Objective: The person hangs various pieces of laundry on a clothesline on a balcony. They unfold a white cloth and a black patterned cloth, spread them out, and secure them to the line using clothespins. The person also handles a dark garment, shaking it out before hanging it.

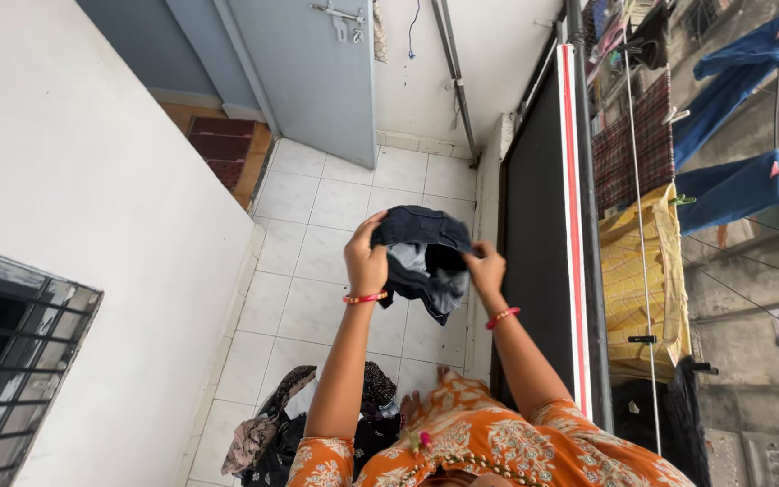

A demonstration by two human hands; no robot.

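Both hands closed on dark garment

Garment between both hands, laundry pile below left

Orange floral dress with short sleeves; red bangles on both wrists.

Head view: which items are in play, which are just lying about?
In play: dark garment, held by left hand and right hand.
Lying about: clothes pile on tiled floor; hung laundry; grey door.
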